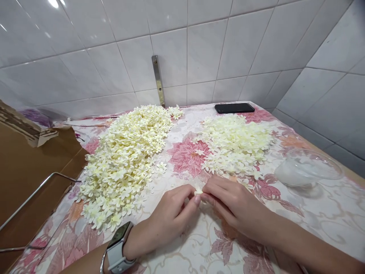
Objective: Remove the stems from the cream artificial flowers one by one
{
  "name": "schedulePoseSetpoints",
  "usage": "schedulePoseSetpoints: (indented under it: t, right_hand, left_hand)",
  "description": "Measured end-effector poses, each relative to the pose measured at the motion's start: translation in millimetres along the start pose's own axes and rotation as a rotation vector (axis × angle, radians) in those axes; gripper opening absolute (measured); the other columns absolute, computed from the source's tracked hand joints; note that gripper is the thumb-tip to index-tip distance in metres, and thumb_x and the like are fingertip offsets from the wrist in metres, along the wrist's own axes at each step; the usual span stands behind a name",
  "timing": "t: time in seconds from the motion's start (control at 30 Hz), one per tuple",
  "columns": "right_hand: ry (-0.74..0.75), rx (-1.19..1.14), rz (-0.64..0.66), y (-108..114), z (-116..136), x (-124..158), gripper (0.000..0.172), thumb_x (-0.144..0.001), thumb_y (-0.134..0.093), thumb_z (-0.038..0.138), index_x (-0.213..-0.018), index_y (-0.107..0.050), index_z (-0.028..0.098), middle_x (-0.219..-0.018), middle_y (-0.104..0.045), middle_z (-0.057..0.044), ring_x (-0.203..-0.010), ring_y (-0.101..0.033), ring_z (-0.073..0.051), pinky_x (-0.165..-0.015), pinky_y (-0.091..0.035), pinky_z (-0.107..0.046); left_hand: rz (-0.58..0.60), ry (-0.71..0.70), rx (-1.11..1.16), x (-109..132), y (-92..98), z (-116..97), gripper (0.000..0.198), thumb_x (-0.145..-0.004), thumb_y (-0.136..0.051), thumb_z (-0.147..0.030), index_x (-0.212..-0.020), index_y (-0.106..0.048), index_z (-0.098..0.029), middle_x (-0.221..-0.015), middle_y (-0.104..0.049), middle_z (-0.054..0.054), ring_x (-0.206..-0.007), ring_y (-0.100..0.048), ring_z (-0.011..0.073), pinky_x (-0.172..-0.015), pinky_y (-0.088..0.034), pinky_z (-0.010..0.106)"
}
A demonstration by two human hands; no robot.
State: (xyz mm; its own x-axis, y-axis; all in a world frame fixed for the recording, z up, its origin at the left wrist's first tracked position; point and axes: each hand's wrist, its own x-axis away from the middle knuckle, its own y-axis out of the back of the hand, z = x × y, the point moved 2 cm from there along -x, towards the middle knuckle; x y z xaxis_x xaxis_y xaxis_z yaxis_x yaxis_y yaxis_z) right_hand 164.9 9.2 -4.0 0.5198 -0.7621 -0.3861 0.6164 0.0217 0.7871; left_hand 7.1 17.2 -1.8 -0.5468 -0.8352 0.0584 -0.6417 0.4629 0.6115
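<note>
A small pale-yellow flower piece (198, 192) is pinched between the fingertips of the left hand (177, 207) and the right hand (238, 199), just above the cloth-covered surface (322, 232). The two-handed pinch is presumably used because the piece is too small to be steadied otherwise. The left flower pile (128, 152) and the flatter right flower pile (238, 139) are set apart, apparently so that each is reachable without mixing. The clear plastic container (309, 167) is placed beside the right pile; its whitish contents cannot be identified. The held piece is largely covered by fingers. The cardboard box (37, 163) is cut off at left.
</note>
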Motion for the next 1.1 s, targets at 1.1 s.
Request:
schedulePoseSetpoints:
  t: [1.1]
  right_hand:
    - [-0.147,-0.149,0.085,2,2,-2,0.027,-0.091,-0.035,0.012,-0.065,-0.041,0.019,-0.062,-0.047,0.0,-0.058,-0.045,-0.013,-0.055,-0.036,-0.024]
  left_hand:
    - [0.026,0.031,0.077,0,0.1,1,0.027,-0.092,-0.038,-0.032,-0.072,-0.05,-0.017,-0.063,-0.049,-0.003,-0.06,-0.046,0.0119,-0.058,-0.032,0.025]
